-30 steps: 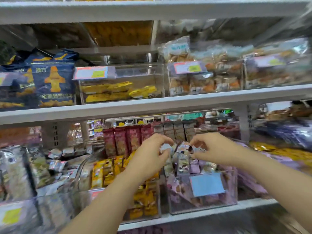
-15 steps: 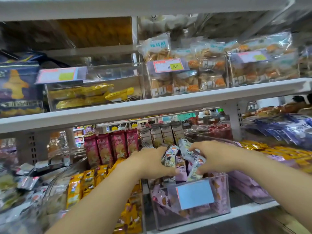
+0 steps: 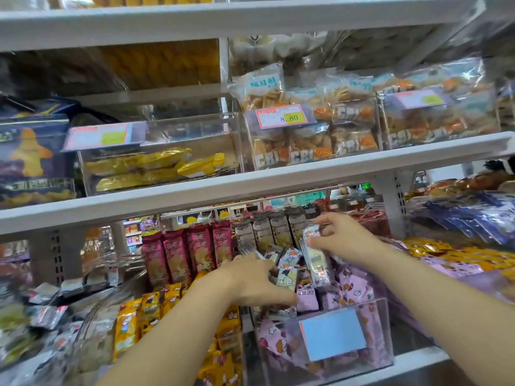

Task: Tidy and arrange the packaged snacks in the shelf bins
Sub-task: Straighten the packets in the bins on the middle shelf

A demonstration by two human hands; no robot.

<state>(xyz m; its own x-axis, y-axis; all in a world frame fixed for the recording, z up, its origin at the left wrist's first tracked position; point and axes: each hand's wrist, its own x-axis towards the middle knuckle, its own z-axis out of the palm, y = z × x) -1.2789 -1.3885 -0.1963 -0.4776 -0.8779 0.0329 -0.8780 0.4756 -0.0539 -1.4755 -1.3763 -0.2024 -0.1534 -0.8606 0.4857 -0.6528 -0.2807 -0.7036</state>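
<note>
A clear plastic bin (image 3: 381, 330) with a blue label stands at the front of the lower shelf and holds lilac snack packets (image 3: 352, 289). My left hand (image 3: 259, 282) reaches into the bin's top and grips a bundle of small white-and-green packets (image 3: 288, 271). My right hand (image 3: 341, 236) pinches one pale packet (image 3: 316, 254) upright above the bin's back. Behind the bin stand rows of pink packs (image 3: 189, 253) and grey packs (image 3: 267, 228).
Yellow packets (image 3: 145, 316) fill the bin to the left. Silvery packets (image 3: 47, 310) lie further left. Purple and yellow packs (image 3: 457, 260) fill the right. The upper shelf (image 3: 250, 182) overhangs, carrying clear bins of yellow bars (image 3: 150, 165) and cracker bags (image 3: 315, 135).
My right hand has lifted up and back, taking one pale packet with it. My left hand has sunk lower into the bin around its bundle. The view has swung a little to the right.
</note>
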